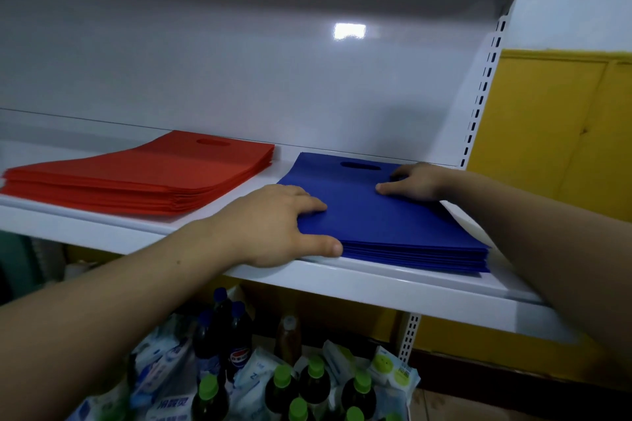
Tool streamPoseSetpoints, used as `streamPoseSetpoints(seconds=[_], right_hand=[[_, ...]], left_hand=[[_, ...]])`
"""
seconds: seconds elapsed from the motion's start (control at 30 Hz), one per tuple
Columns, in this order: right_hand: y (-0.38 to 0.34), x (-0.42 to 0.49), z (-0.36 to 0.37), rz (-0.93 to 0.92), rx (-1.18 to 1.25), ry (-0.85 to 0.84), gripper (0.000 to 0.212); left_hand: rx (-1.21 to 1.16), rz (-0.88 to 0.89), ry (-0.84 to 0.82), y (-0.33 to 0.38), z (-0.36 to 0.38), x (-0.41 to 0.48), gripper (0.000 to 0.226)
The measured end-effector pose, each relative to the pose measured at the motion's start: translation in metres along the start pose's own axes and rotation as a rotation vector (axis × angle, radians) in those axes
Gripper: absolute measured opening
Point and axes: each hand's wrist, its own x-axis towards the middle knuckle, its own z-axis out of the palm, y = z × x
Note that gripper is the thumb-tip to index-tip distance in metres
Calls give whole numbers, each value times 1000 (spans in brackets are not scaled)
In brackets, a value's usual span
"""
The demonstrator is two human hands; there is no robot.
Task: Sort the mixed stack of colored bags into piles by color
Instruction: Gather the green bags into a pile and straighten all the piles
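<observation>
Beneath shelf, Pepsi-logo bottle; left hand, right hand on blue bags

A bare strip of shelf runs from front edge to back panel between the red pile and blue pile. The left hand and right hand cover the blue pile's sides.

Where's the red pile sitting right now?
In the head view, the red pile lies on the left of the white shelf, apart from the blue pile to its right.
</observation>
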Motion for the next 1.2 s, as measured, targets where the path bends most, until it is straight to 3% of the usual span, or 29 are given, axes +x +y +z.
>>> streamPoseSetpoints(seconds=[0.1, 0.23, 0.53, 0.83, 1.07, 1.2], right_hand=[[2, 10, -8, 7, 43, 21, 73], [4, 26, -10, -18, 25, 138, 87], [16, 55, -1, 9, 101, 35, 102], [23, 67, 7, -20, 84, 39, 82], [19, 65, 5, -37, 9, 93, 83], [15, 62, 2, -10, -55, 87, 85]], left_hand=[[131, 18, -27, 4, -7, 2, 95], [117, 34, -85, 5, -10, 2, 92], [80, 38, -68, 2, -9, 3, 81], [85, 38, -102, 2, -12, 1, 105], [91, 49, -78, 4, -18, -2, 85], [73, 50, -120, 2, -17, -4, 87]])
